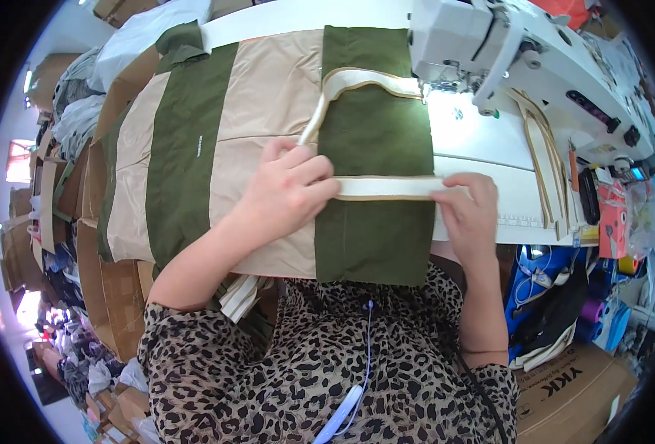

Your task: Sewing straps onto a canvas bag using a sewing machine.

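Observation:
A long white strap with tan edges (387,188) is stretched level between my two hands. My left hand (290,181) pinches it over a beige panel, and from there it loops up and back to the needle area of the white sewing machine (453,44). At the other side my right hand (469,211) grips the strap's right end between thumb and fingers. Beneath lies a large cloth of dark green (375,133) and beige (264,96) panels, spread on the white table and hanging over its front edge. The strap's far end at the needle is partly hidden.
More tan-edged strips (542,163) lie on the table right of the machine. Beyond them stand a red-pink box (612,218) and small tools. Cardboard boxes (109,296) are at the left, another (579,392) at the lower right. Blue items (527,288) sit under the table.

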`<state>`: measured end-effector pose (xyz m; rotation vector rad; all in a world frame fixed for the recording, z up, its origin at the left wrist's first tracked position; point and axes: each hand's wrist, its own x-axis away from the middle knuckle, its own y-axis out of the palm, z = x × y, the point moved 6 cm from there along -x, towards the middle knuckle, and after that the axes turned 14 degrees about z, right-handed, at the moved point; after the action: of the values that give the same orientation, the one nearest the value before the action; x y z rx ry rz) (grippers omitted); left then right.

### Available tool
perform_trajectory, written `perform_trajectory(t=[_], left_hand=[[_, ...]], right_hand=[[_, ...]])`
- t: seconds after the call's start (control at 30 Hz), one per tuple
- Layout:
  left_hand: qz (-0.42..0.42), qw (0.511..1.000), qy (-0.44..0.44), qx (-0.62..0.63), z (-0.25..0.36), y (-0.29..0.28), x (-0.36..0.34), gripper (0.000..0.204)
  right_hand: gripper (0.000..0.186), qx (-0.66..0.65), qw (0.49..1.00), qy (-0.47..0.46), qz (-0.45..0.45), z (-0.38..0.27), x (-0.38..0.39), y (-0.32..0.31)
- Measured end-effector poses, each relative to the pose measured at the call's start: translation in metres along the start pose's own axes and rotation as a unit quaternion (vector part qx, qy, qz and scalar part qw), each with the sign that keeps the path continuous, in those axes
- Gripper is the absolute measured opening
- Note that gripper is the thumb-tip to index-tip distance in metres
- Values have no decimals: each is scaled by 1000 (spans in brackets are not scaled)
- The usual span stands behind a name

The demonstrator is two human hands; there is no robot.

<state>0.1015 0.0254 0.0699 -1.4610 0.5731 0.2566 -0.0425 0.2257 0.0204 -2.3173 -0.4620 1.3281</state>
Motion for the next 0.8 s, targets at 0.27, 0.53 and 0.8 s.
perform_trajectory(t=[0.27,0.53,0.8], left_hand=[[4,985,-95,143,24,34,-35,29],[21,987,-36,154,36,87,-39,30],[22,986,-19,165,50,81,-40,31]], right_hand=[[17,27,999,30,-35,6,1,26],[37,-29,993,39,-110,-3,30,-8],[42,-48,991,18,-126,-3,42,-17]])
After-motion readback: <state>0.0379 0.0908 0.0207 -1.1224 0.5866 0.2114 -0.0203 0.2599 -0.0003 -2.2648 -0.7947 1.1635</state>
